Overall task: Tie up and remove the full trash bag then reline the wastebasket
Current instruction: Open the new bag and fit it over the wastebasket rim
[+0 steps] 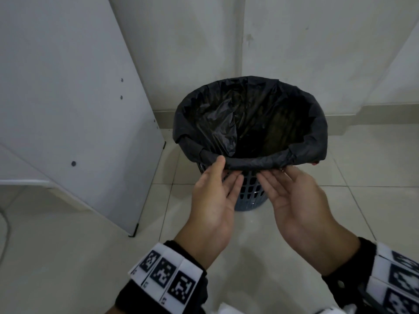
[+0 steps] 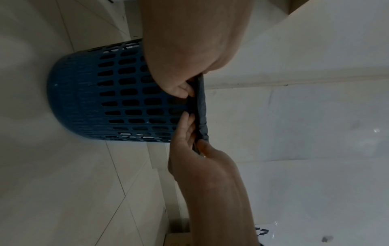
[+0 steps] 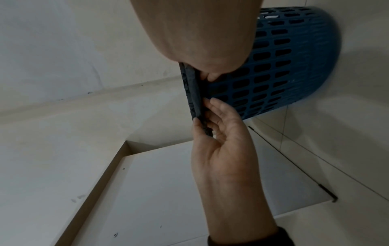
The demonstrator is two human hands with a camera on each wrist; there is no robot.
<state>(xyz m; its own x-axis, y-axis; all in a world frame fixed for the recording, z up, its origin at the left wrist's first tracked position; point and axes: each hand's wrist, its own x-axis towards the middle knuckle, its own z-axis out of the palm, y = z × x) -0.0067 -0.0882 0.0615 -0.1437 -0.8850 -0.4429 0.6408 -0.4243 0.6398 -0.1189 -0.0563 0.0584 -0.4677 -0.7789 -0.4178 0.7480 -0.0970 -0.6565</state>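
Your blue slotted wastebasket stands upright on the pale tiled floor, near the corner where the wall meets the skirting, with a white cabinet panel leaning off to its left. A black trash bag lines it, the mouth spread wide open and the plastic folded out over the rim all the way round; the fold hangs lower at the left and right sides than along the near edge, where it sits as a tight rolled band. You cannot tell from above what lies at the bottom of the bag, it is too dark.

Your left hand has its thumb on top of the rolled band at the near rim and its fingers tucked up under it, so it pinches the bag's edge. Your right hand meets the same band just beside it, fingers reaching under the fold and thumb over it, also pinching the plastic. Both palms face upward, the two hands close together but not touching, and marker bands wrap both wrists
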